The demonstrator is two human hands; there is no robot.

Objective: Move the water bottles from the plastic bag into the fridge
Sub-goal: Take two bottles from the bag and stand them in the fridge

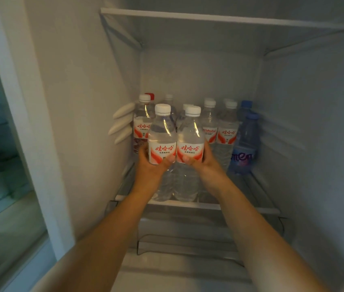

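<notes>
While bottles crowd glass shelf point(198, 205) | fridge point(82, 102) dim | both grips holding bottles

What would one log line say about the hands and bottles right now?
left hand: holds white-capped clear plastic bottle | right hand: holds matching bottle | place: glass fridge shelf front | behind: blue bottles

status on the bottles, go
Left hand grips one bottle, right hand another. Both at front of shelf. Rows behind full.
</notes>
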